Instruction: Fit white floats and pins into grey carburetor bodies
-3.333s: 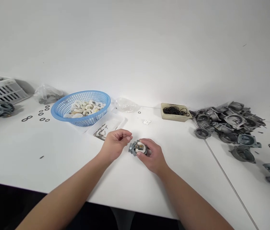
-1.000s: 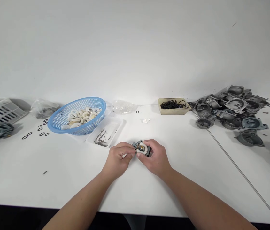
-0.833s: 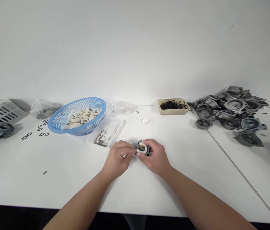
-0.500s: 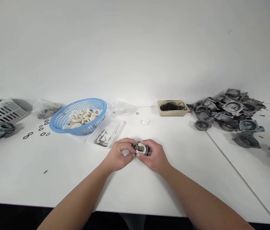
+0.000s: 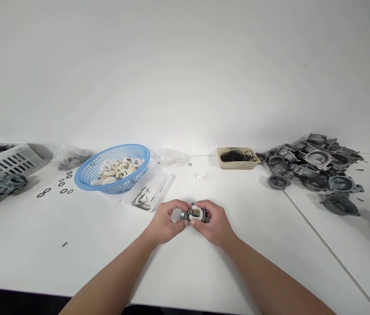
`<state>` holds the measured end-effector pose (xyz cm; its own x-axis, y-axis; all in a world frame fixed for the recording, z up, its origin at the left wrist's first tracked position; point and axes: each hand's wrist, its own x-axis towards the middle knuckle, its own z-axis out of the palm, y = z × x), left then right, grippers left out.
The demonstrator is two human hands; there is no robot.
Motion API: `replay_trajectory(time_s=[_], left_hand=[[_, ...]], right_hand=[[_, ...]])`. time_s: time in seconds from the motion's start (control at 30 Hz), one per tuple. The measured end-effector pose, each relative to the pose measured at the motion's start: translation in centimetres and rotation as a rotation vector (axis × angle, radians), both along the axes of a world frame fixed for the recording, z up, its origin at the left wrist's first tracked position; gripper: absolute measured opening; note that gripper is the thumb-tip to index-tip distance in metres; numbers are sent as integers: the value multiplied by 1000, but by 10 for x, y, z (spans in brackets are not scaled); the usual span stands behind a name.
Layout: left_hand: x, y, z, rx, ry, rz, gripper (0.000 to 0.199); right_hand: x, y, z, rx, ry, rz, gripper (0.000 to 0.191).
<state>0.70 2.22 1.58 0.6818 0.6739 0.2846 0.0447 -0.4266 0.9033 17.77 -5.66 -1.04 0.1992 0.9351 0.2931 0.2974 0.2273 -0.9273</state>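
Between both hands, over the middle of the white table, is a small grey metal carburetor body (image 5: 184,215) with its open side facing up. A white horseshoe-shaped float (image 5: 200,214) sits in it, around brass-coloured parts. My left hand (image 5: 168,222) grips the body from the left, thumb at the near edge and forefinger at the far edge. From the right, my right hand (image 5: 215,222) is closed on the body, its thumb at the near side of the float. The fingers hide the body's right end in part.
Behind my left hand stand a clear tray (image 5: 158,199) of small metal pins and a blue basket (image 5: 81,175) of white floats. A beige box (image 5: 237,166) holds black rings. Grey metal bowls (image 5: 318,158) are heaped at right. More carburetors (image 5: 10,184) lie at left.
The view has tilted slightly, so everything sits lower in the picture. My left fingers have opened out a little, showing more of the carburetor's left end. Both hands still hold it.
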Motion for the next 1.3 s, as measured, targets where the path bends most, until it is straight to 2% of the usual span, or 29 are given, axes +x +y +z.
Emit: replay_trajectory(time_s=[0.13,0.4,0.53,0.67,0.83,0.93,1.03,1.17,1.3], left_hand=[[2,-2,-1,-18,-5,15,23],[5,-9,-2,214,-17,55,14],[4,-9,-8,426,-27,103,15],[5,-13,-13,629,-41,225,16],[10,-25,-14,637,42,445,11],[13,-30,-14,609,128,519,11],[16,-31,-15,639,212,543,12],[15,-31,-15,802,290,563,10],[14,-31,-13,901,313,565,15]], right_hand=[[0,1,-1,-9,23,-3,31],[-3,3,-6,-9,68,-48,31],[-3,4,-8,7,111,-75,33],[-7,2,-5,22,65,-126,30],[-15,-2,0,60,-123,-276,29],[-19,-3,0,93,-191,-327,28],[-21,-3,-2,119,-206,-361,27],[-22,-3,-2,126,-204,-373,27],[-21,-4,2,89,-194,-363,28]])
